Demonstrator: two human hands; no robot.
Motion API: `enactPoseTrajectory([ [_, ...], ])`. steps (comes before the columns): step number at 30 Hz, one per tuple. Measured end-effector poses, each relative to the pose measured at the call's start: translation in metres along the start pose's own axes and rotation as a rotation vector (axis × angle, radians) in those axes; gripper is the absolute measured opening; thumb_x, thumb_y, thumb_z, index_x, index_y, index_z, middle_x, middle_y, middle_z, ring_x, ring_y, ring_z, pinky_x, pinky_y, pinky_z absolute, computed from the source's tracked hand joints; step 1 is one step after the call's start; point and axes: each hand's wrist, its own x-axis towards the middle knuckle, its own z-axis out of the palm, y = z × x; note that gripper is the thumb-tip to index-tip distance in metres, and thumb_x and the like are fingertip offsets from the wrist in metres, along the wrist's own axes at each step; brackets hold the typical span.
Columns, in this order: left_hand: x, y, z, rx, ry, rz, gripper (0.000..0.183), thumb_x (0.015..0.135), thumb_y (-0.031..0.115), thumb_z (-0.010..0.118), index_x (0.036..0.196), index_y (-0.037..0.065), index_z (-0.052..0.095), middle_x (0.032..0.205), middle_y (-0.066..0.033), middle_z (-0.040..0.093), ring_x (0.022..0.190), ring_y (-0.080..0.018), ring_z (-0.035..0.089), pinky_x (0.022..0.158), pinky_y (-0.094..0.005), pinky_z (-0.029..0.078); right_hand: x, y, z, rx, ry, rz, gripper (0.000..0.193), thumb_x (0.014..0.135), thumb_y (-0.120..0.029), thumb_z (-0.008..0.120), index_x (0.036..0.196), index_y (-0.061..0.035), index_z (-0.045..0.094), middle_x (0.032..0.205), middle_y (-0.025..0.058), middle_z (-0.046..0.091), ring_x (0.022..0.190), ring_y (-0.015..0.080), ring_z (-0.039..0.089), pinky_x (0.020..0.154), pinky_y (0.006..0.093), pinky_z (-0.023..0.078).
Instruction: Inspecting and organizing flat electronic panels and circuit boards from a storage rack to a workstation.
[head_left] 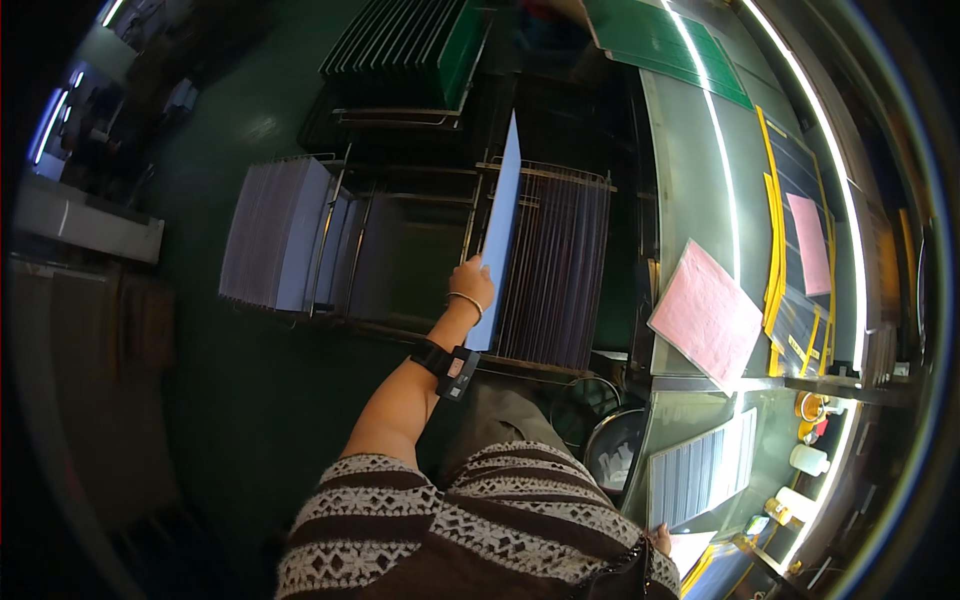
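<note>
My left hand (475, 283) grips the edge of a thin, light blue panel (503, 215), its fingers closed on it. The panel stands on edge, seen narrow, at the left side of a rack (555, 270) filled with several upright dark panels. A band and a dark device sit on my left wrist. At the lower right, my right hand (661, 540) shows only in part, its fingers closed at the near left corner of a grey striped panel (700, 470) over the lit bench. My sleeve hides the rest of that hand.
Left of the rack stands a stack of pale upright panels (275, 235) in a metal frame. Green boards (405, 50) fill a rack at the far side. On the bench (690, 160) lie pink sheets (708, 315), yellow-edged dark boards (795, 240) and small bottles (808, 460). A round bin (615, 450) stands beside me.
</note>
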Motion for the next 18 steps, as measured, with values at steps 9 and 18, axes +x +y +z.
enactPoseTrajectory([
  [9, -0.010, -0.014, 0.012, -0.063, 0.084, 0.034, 0.024, 0.079, 0.014, 0.053, 0.097, -0.001, 0.057, 0.085, -0.0249, 0.059, 0.082, -0.0415, 0.056, 0.074, -0.0462, 0.045, 0.006, -0.003, -0.001, -0.198, -0.028, 0.004, 0.033, 0.090, -0.035, 0.044, 0.103, -0.0046, 0.041, 0.069, 0.0138, 0.054, 0.048, 0.0261, 0.052, 0.042, 0.0355, 0.044],
  [18, -0.031, -0.026, 0.048, -0.136, 0.053, 0.102, 0.038, 0.081, 0.021, 0.053, 0.113, 0.001, 0.049, 0.097, -0.0258, 0.057, 0.089, -0.0399, 0.055, 0.078, -0.0442, 0.045, 0.040, 0.030, -0.040, -0.441, -0.075, -0.269, 0.024, 0.086, -0.029, 0.053, 0.091, -0.0082, 0.044, 0.063, 0.0064, 0.049, 0.060, 0.0247, 0.053, 0.050, 0.0371, 0.045],
])
